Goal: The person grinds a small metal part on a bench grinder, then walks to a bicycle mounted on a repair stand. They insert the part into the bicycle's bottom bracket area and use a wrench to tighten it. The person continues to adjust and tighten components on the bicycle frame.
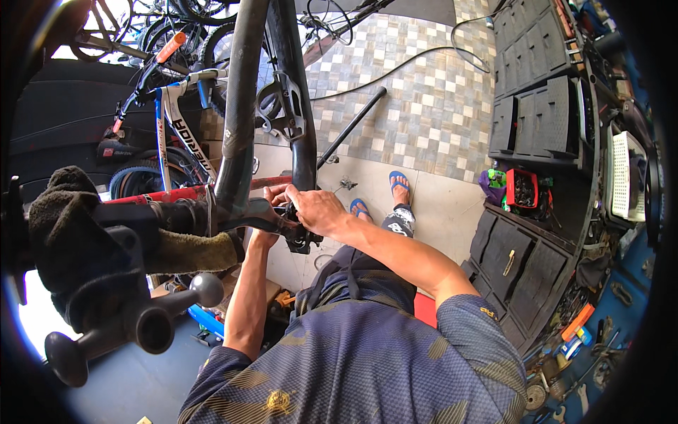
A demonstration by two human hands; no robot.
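A dark bicycle frame (240,106) is held in front of me by the clamp of a repair stand (134,297). Both my hands meet at the joint low on the frame, next to a black metal part (302,242) whose kind I cannot make out. My left hand (270,199) reaches up behind a frame tube, which covers part of it; its fingertips are pinched together. From the right, my right hand (321,212) closes its thumb and fingers at the same spot. Whatever small thing lies between the fingers is hidden. A brown cloth (60,212) drapes over the clamp.
A white and blue bicycle (173,134) and others stand at the upper left. On the tiled floor lie a black tube (353,124) and a long cable (395,71). Dark drawers (522,261), a red bin (522,187) and a white basket (627,175) line the right, with tools below.
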